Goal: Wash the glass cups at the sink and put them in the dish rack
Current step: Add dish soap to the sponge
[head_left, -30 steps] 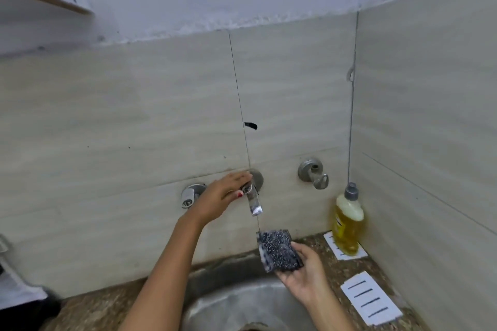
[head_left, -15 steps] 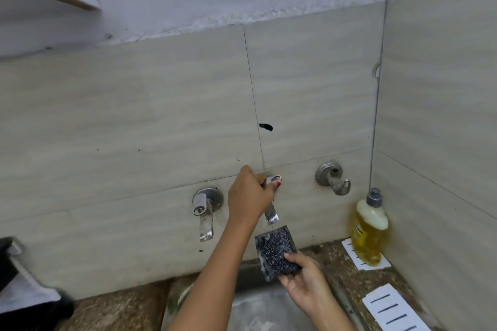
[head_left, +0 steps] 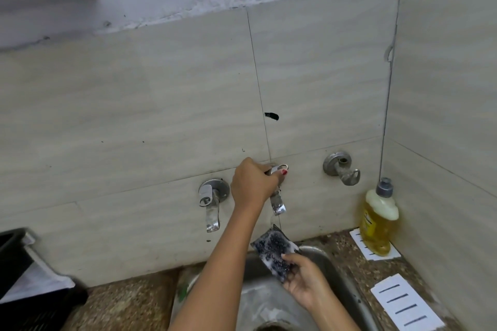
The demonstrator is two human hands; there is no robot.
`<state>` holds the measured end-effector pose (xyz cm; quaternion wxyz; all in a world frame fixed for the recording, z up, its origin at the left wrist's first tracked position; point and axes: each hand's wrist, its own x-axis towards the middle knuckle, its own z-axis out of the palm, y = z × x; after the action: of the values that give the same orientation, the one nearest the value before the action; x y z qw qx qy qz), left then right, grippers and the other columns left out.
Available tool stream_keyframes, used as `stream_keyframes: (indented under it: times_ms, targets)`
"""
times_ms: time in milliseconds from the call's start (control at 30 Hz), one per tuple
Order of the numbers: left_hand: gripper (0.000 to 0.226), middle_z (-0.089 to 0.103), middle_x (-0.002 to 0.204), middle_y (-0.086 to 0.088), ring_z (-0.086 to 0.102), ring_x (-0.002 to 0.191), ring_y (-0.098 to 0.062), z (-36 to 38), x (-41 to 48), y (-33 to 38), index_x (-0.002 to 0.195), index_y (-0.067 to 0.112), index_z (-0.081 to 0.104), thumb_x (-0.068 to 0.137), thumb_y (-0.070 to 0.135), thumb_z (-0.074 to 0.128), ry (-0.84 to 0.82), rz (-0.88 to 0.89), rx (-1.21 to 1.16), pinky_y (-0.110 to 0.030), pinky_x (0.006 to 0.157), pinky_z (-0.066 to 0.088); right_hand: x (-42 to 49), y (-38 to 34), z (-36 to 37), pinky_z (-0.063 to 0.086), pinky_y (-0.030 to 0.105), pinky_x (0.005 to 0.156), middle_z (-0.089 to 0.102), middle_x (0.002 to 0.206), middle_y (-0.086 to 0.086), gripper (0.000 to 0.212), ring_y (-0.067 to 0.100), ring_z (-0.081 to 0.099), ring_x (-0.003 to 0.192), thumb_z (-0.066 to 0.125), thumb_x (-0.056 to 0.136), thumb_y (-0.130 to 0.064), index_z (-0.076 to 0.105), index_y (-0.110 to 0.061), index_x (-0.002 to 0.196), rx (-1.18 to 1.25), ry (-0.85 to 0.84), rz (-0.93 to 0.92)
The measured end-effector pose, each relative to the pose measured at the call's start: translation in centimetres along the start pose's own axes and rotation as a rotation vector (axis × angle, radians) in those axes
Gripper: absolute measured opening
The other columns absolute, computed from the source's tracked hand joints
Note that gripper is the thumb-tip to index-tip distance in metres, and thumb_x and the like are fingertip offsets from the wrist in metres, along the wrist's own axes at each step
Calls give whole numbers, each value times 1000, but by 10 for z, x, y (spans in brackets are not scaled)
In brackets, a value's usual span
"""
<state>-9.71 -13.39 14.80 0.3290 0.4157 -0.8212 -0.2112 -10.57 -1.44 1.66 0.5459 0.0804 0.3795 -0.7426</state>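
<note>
While left hand (head_left: 252,183) grips tap handle (head_left: 281,168) and right hand (head_left: 305,282) pinches scrubber (head_left: 273,248) under spout (head_left: 278,203), turn gently; hold scrubber centred over sink (head_left: 338,274).

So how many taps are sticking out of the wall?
3: the left tap, the middle tap whose handle the left hand grips, and the right tap near the soap bottle. None looks hidden.

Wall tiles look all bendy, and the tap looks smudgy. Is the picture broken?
Head view: not broken; the wide lens bows the wall tiles towards the edges; the tap in the left hand looks smeared, likely from motion; the soap bottle looks fairly sharp; the light is soft, with no hard shadows.
</note>
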Motion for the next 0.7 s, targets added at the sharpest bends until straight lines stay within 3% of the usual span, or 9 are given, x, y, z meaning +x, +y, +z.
stream_keyframes:
  times_ms: [67,200,333,467,533,633,700]
  targets:
    - [49,64,82,5,62,83,-16,0,-2,0,98,15,71,70,57,70,9,-4,-3,-23,54,35,1,-1,-2,50,26,36,63,72,23,11,32,60,61,45,86,13,54,6,90,-11,6,-6]
    - [47,66,84,4,63,84,-15,-2,-3,1,96,15,73,70,54,73,16,-7,-25,-23,57,39,6,1,-6,48,23,37,67,62,19,18,27,63,46,48,82,15,54,3,94,-76,15,-11]
    - [42,70,94,5,64,90,-13,-4,-3,2,96,14,74,69,46,77,23,-13,-88,-21,64,44,10,1,-10,41,24,42,62,64,17,15,25,51,56,54,80,12,55,0,89,-134,49,-25]
    - [36,61,83,5,60,83,-13,-5,-8,4,92,11,73,71,40,78,25,-12,-137,-23,65,45,11,-3,-10,39,26,43,57,71,17,5,22,46,59,59,81,6,56,2,83,-144,95,-22]
    - [31,54,81,1,59,79,-20,-4,-12,5,88,8,72,76,37,74,-16,31,-167,-28,62,44,11,-6,-10,38,28,51,55,75,16,6,24,48,62,61,83,-2,56,0,81,-134,125,-2]
    - [30,40,107,0,48,99,-14,-3,-27,0,117,12,61,91,27,57,-116,12,-312,-13,78,34,12,-7,-11,45,33,57,58,82,19,9,30,54,68,61,84,-7,56,0,85,-134,134,24]
    - [36,35,118,-1,40,107,-9,-2,-42,-11,129,15,48,94,23,53,-147,-90,-438,-13,91,30,14,-7,-11,54,41,55,62,90,24,10,36,60,75,58,86,-4,57,4,92,-153,88,56]
